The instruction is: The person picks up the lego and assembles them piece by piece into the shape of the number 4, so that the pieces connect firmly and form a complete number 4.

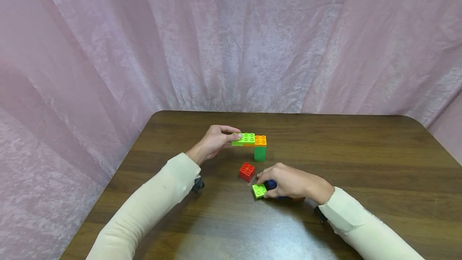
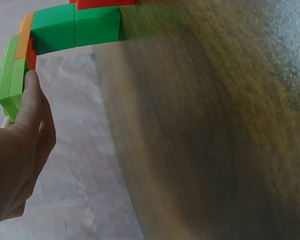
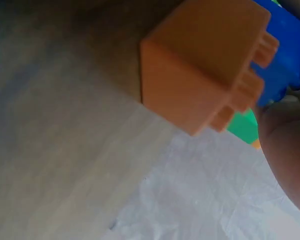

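In the head view my left hand (image 1: 215,140) pinches the overhanging left end of a lime green building brick (image 1: 248,137), thumb on top and fingers below. That brick sits on a flat orange brick (image 1: 260,140), which is carried by a column of two green bricks (image 2: 75,30). Nearer me, my right hand (image 1: 292,181) reaches down and holds a small lime brick (image 1: 258,190) between thumb and fingertip, low over the table. A blue brick (image 1: 270,184) lies under its fingers, partly hidden. An orange brick (image 3: 190,85) is close beside this hand in the right wrist view.
A red brick (image 1: 247,171) stands between the green column and the right hand. The brown wooden table (image 1: 361,151) has rounded far corners, with a pink curtain (image 1: 252,43) hanging behind and at the sides.
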A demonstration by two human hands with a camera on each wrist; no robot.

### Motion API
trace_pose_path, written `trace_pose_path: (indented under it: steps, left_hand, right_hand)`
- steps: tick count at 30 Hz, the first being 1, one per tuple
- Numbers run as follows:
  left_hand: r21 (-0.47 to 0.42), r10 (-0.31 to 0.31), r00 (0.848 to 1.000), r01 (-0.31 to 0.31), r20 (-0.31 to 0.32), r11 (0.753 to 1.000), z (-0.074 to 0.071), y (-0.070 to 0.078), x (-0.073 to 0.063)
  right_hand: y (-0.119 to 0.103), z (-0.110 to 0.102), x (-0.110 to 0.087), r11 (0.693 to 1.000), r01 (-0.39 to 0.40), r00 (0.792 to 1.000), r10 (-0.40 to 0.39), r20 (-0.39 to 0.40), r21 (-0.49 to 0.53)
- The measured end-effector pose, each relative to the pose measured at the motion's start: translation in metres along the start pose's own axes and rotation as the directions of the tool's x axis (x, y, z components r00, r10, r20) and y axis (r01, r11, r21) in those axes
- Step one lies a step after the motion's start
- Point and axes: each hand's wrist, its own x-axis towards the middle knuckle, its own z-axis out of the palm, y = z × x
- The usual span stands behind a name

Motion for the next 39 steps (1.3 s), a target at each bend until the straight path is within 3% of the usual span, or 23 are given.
trace_pose_path:
  steps: [7,11,22,25,31,39]
  left_hand:
    - [-0.007,0.013,1.0,-0.013,0.006,1.0,0.001,-0.001,0.0]
    - [-0.012,0.02,1.0,-0.02,0.01,1.0,0.003,-0.001,0.001]
    - [0.007,0.024,1.0,-0.024,-0.005,1.0,0.008,0.0,0.005]
    - [0.019,0.025,1.0,-0.025,-0.012,1.0,0.009,0.001,0.006]
    - [0.047,0.029,0.999,-0.028,-0.023,0.999,0.009,0.001,0.007]
    - [0.061,0.033,0.999,-0.032,-0.018,0.998,0.01,0.0,0.007]
  right_hand:
    - [0.006,-0.013,-0.005,0.997,0.019,0.994,-0.01,-0.113,0.077]
    - [0.014,-0.02,-0.009,0.992,0.001,0.983,0.023,-0.185,0.127]
    - [0.03,-0.034,-0.014,0.99,-0.077,0.914,0.118,-0.388,0.12]
    - [0.035,-0.038,-0.014,0.992,-0.069,0.895,0.108,-0.433,0.105]
    - [0.04,-0.044,-0.01,0.995,-0.06,0.869,0.091,-0.486,0.078]
    - [0.046,-0.054,-0.001,0.99,-0.083,0.866,0.128,-0.483,0.114]
